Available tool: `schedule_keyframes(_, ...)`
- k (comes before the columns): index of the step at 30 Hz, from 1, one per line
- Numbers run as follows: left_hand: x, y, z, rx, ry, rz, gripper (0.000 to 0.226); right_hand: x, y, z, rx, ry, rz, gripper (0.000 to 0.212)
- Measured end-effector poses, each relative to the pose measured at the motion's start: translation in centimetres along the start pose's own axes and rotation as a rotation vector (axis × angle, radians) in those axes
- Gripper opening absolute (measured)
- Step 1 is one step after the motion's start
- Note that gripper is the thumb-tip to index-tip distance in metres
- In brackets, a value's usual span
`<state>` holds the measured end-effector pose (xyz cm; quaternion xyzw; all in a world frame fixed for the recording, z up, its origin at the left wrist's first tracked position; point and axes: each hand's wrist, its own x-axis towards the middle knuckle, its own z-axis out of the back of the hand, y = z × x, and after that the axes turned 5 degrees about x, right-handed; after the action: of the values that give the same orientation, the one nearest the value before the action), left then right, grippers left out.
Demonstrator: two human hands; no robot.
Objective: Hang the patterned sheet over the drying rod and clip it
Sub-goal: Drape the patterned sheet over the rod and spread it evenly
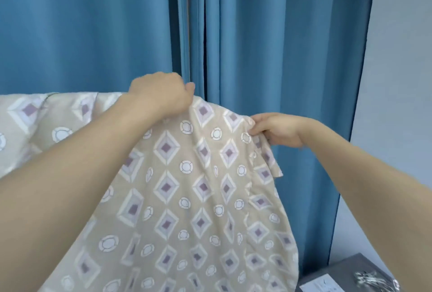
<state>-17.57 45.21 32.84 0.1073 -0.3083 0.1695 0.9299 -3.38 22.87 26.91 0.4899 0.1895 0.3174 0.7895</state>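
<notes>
Patterned sheet (pixel 187 198) is draping over a rod hidden beneath it across the frame's middle, so the left hand (pixel 161 95), gripping the top fold, and right hand (pixel 275 130), pinching the side edge, should be pulling it flat before clipping.

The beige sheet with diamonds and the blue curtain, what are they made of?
The beige diamond-patterned sheet looks like thin, soft woven cloth, perhaps cotton: matte, and it drapes and wrinkles. The blue curtain looks like thicker, smooth fabric, maybe polyester, hanging in heavy, straight folds.
</notes>
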Motion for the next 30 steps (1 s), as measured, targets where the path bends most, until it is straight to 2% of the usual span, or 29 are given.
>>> schedule_keyframes(2, -0.7, -0.6, -0.6, 0.054, -0.034, 0.001, 0.051, -0.7, -1.9, 0.4, -0.061, 0.017, -0.091, 0.029)
schedule_keyframes(5, -2.3, -2.1, -1.6, 0.135, -0.327, -0.092, 0.039, -1.3, -5.1, 1.2, -0.165, 0.094, -0.216, 0.032)
schedule_keyframes(7, -4.7, -4.7, -2.8, 0.107, -0.493, -0.219, 0.031, -1.1, -7.1, 1.6, -0.192, 0.076, -0.218, 0.024)
schedule_keyframes(8, -6.4, -6.6, -3.6, 0.058, -0.521, -0.286, 0.029, -1.0, -7.9, 1.9, -0.178, 0.045, -0.187, 0.021)
schedule_keyframes(9, -8.1, -8.6, -4.6, -0.006, -0.475, -0.336, 0.026, -0.7, -8.7, 2.1, -0.151, 0.004, -0.145, 0.020)
schedule_keyframes(10, -9.8, -10.7, -5.8, -0.051, -0.338, -0.338, 0.027, -0.5, -9.3, 2.3, -0.120, -0.034, -0.097, 0.021)
schedule_keyframes(12, -12.2, -14.6, -9.1, -0.069, 0.061, -0.225, 0.042, 0.2, -10.1, 2.7, -0.058, -0.090, -0.002, 0.026)
schedule_keyframes(13, -12.9, -16.0, -11.2, -0.068, 0.217, -0.157, 0.051, 0.8, -10.6, 2.8, -0.035, -0.105, 0.040, 0.028)
schedule_keyframes(14, -13.3, -16.9, -13.1, -0.062, 0.299, -0.103, 0.055, 1.3, -10.9, 2.8, -0.029, -0.110, 0.076, 0.029)
schedule_keyframes(15, -13.4, -17.4, -14.8, -0.056, 0.310, -0.059, 0.053, 1.8, -11.4, 2.7, -0.037, -0.110, 0.109, 0.029)
schedule_keyframes(18, -13.8, -17.4, -18.2, -0.098, 0.248, 0.071, 0.020, 3.1, -12.8, 1.6, -0.062, -0.122, 0.210, 0.033)
schedule_keyframes(21, -15.1, -16.7, -18.5, -0.311, 0.076, 0.230, 0.019, 3.8, -14.2, 0.2, -0.131, -0.207, 0.362, 0.039)
schedule_keyframes(23, -16.0, -17.0, -17.9, -0.394, -0.054, 0.282, 0.021, 4.0, -15.4, -0.4, -0.127, -0.202, 0.440, 0.034)
schedule_keyframes(25, -16.8, -18.7, -17.8, -0.317, 0.039, 0.298, 0.038, 4.0, -16.1, -0.8, -0.063, -0.119, 0.447, 0.015)
schedule_keyframes(27, -17.3, -20.9, -18.9, -0.167, 0.257, 0.281, 0.060, 4.0, -16.5, -1.0, -0.008, -0.017, 0.411, 0.020)
schedule_keyframes(28, -17.6, -21.8, -19.5, -0.141, 0.312, 0.262, 0.058, 4.0, -16.6, -1.0, 0.004, 0.018, 0.410, 0.023)
schedule_keyframes(30, -18.1, -22.2, -20.5, -0.155, 0.310, 0.230, 0.029, 3.7, -16.8, -0.9, 0.022, 0.039, 0.414, 0.020)
